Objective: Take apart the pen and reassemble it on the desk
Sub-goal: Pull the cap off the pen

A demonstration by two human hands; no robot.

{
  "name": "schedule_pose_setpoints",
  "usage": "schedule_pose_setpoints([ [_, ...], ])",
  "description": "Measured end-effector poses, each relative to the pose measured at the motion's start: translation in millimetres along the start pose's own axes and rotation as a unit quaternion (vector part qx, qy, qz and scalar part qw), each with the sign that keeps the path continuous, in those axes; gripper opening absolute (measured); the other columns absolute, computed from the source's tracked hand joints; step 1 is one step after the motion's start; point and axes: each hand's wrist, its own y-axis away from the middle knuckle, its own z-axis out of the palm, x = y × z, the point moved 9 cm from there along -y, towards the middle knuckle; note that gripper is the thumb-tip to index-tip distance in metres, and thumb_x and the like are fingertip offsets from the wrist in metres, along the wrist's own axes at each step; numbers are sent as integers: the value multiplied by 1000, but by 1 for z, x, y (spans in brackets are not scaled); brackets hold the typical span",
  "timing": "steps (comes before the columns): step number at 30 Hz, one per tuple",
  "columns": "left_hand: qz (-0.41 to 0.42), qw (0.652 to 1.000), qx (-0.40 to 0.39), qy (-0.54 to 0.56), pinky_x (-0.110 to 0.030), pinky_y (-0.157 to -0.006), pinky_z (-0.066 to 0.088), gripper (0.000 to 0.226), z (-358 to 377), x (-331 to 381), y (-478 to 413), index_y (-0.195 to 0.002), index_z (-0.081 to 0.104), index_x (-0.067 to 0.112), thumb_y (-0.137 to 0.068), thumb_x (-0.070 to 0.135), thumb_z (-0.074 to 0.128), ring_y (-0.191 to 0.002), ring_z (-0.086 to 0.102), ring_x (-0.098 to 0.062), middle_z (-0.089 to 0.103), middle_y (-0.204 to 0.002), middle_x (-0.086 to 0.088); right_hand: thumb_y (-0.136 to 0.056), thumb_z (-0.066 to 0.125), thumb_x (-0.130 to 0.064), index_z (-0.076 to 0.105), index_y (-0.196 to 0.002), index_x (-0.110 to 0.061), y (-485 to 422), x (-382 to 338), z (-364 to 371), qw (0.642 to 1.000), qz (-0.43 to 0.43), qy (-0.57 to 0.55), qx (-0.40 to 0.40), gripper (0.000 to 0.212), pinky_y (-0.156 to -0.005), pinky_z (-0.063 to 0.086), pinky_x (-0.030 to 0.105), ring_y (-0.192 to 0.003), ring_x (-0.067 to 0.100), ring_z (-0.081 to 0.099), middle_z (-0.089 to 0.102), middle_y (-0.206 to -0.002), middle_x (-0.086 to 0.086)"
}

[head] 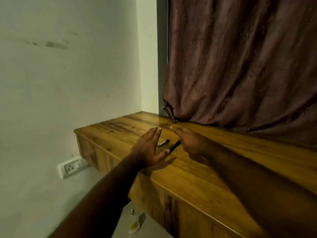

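Note:
Two dark pen parts lie on the wooden desk between my hands. The longer dark barrel lies slanted, its near end close to my left thumb. A shorter piece with a pale end, the cap, lies just left of it. My left hand hovers flat with straight fingers left of the parts and holds nothing. My right hand is held out flat to the right of the barrel, fingers straight, holding nothing. Both forearms reach in from below.
A brown patterned curtain hangs down onto the desk's back edge at the right. The pale wall stands left, with a wall socket low down. On the floor below the desk's front stands a small clear bottle.

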Motion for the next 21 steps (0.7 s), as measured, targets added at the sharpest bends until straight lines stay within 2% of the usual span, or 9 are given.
schedule_pose_setpoints([
  [2, -28, 998, -14, 62, -39, -117, 16, 92, 13, -3, -1, -153, 13, 15, -83, 69, 41, -147, 15, -27, 17, -160, -11, -86, 43, 0, 19, -147, -41, 0, 12, 7, 999, 35, -29, 6, 78, -111, 36, 42, -140, 24, 30, 21, -158, 0],
  [4, -48, 995, -8, 84, -38, -113, 27, 89, 24, -4, -3, -150, 23, 13, -81, 63, 50, -141, 27, -27, 30, -154, -11, -86, 42, 1, 20, -148, -40, 0, 21, 24, 998, 50, -38, -7, 78, -109, 39, 43, -139, 26, 34, 19, -159, 2],
  [8, -105, 985, -33, 132, -35, -93, 45, 82, 42, -15, -15, -138, 43, 12, -77, 63, 60, -117, 49, -25, 50, -129, -9, -89, 45, -2, 20, -150, -36, -10, 40, 49, 997, 69, -26, -33, 74, -106, 40, 42, -137, 34, 36, 19, -159, 9],
  [10, -103, 985, -52, 128, -31, -84, 44, 66, 48, -14, -20, -123, 59, 10, -79, 59, 63, -108, 52, -25, 57, -112, -8, -90, 44, -4, 22, -150, -33, -15, 50, 56, 996, 79, -35, -27, 70, -109, 36, 42, -138, 33, 33, 22, -157, 10],
  [12, -97, 982, -43, 157, -26, -75, 38, 44, 50, -13, -24, -98, 71, 8, -83, 49, 67, -96, 54, -22, 57, -87, -1, -91, 44, -6, 26, -149, -30, -21, 57, 59, 994, 90, -54, -12, 66, -111, 33, 42, -139, 31, 31, 27, -155, 10],
  [13, -109, 977, -36, 180, -24, -72, 37, 35, 50, -16, -25, -90, 72, 9, -83, 43, 69, -90, 55, -19, 56, -82, 2, -90, 45, -7, 28, -149, -28, -24, 60, 61, 994, 92, -60, -6, 64, -111, 33, 42, -138, 31, 32, 30, -153, 10],
  [15, -152, 964, -23, 217, -23, -67, 38, 20, 52, -27, -23, -85, 69, 15, -82, 35, 72, -83, 54, -14, 58, -87, -1, -90, 45, -7, 41, -143, -26, -30, 63, 64, 994, 93, -60, -3, 56, -108, 35, 40, -131, 31, 38, 42, -144, 10],
  [18, -173, 959, 0, 226, -21, -59, 40, 12, 53, -36, -21, -84, 67, 14, -82, 25, 71, -74, 58, -15, 63, -85, -3, -91, 46, -8, 62, -120, -27, -34, 65, 64, 993, 86, -81, 1, 38, -101, 40, 39, -118, 29, 46, 56, -123, 8],
  [21, -187, 952, -1, 242, -21, -57, 44, 6, 50, -40, -18, -83, 68, 12, -83, 18, 70, -69, 63, -15, 69, -81, -4, -90, 55, -7, 69, -109, -22, -31, 65, 58, 985, 86, -145, 23, 28, -92, 46, 37, -106, 25, 54, 60, -111, 6],
])
